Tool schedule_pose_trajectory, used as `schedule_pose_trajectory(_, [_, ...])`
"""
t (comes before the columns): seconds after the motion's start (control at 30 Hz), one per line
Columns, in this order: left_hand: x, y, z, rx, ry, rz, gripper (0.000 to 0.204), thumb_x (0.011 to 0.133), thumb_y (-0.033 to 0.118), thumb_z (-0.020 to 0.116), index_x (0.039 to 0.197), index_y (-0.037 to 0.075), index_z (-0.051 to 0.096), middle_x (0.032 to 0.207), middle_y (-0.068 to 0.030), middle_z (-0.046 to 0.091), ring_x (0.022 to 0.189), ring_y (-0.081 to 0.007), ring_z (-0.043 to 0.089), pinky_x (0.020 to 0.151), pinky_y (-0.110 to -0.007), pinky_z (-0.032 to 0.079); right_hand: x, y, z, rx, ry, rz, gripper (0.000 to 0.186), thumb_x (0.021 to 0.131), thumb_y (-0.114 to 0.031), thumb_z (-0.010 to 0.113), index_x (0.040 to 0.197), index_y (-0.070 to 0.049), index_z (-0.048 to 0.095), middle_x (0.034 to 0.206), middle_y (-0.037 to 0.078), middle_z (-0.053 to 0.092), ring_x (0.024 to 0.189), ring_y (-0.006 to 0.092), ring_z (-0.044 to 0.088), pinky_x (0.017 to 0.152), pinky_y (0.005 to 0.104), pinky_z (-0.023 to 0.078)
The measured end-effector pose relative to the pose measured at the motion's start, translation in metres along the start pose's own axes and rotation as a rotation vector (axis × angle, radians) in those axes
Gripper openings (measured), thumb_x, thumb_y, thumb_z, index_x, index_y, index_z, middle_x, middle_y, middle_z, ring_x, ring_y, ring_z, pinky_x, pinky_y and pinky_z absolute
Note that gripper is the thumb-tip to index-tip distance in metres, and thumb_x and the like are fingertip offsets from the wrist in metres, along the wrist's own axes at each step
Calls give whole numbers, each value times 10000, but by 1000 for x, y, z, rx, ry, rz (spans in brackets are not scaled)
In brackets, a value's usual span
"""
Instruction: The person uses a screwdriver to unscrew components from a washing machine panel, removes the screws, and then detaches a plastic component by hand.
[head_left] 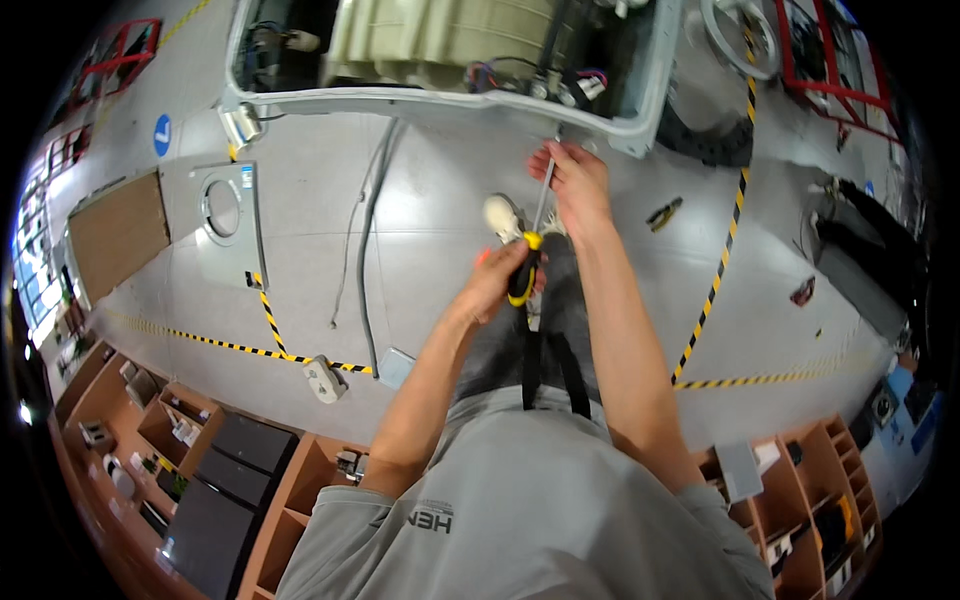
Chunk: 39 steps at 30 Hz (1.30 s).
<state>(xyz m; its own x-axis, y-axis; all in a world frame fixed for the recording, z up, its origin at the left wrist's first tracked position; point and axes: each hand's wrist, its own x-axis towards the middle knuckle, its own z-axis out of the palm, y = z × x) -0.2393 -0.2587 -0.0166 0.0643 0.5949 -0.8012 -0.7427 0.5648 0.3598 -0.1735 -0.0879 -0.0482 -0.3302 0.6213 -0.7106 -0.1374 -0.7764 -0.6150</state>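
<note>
My left hand [492, 283] is wrapped round the yellow and black handle of a screwdriver [523, 268]. The long metal shaft slants up and away toward the lower edge of an opened washing machine [400, 98]. Near the tip, my right hand [578, 183] has thumb and fingers pinched together around the upper shaft. The tip meets or nearly meets the machine's front edge; the exact contact is too small to tell. Inside the machine, a large cream tub [420, 45] and coloured wires [590, 85] show.
Pliers [663, 214] lie on the floor to the right. A grey hose [372, 220] hangs to the left, beside a panel with a round hole [248, 240]. A black rubber ring [710, 145] and a pale ring [765, 55] are at right. Wooden shelves [285, 530] stand behind me.
</note>
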Motion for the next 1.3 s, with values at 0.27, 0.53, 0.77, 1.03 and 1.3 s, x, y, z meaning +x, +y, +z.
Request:
schedule_pose_trajectory(0.27, [7, -21, 30, 998, 772, 685, 378, 758, 234, 814, 918, 16, 550, 805, -200, 625, 766, -407, 611, 655, -486, 470, 12, -4, 0, -249, 60, -136, 188, 920, -64, 683, 1068, 31, 617, 936, 112, 672, 811, 199, 680, 743, 327, 588])
schedule_pose_trajectory(0.53, [8, -9, -4, 224, 181, 85, 388, 999, 413, 585, 1024, 27, 613, 819, -55, 627, 709, -136, 585, 630, -296, 473, 19, -1, -11, -66, -7, -104, 151, 937, -54, 657, 1048, 47, 638, 958, 158, 678, 812, 240, 688, 745, 359, 600])
schedule_pose_trajectory(0.77, [13, -26, 13, -196, 154, 132, 362, 1033, 379, 530, 1097, 23, 542, 794, -52, 623, 630, -137, 609, 581, -267, 497, 5, -13, 3, -255, 8, -118, 203, 954, -126, 659, 1048, 54, 647, 921, 128, 686, 815, 219, 687, 743, 327, 579])
schedule_pose_trajectory(1.03, [19, -34, 3, 616, 588, 549, 438, 984, 359, 630, 1079, -69, 645, 795, -87, 650, 655, -131, 586, 601, -298, 477, -44, -87, 8, -1141, 171, -572, 203, 927, -132, 678, 1092, -15, 659, 892, 65, 677, 757, 146, 644, 693, 281, 510])
schedule_pose_trajectory(1.3, [10, -32, 1, 621, 565, 551, 330, 992, 279, 621, 1053, -43, 661, 843, -97, 639, 673, -146, 589, 624, -308, 477, -2, -139, 22, -1675, -77, -993, 367, 814, 2, 676, 1157, -127, 687, 1260, 103, 547, 1100, 291, 565, 922, 399, 491])
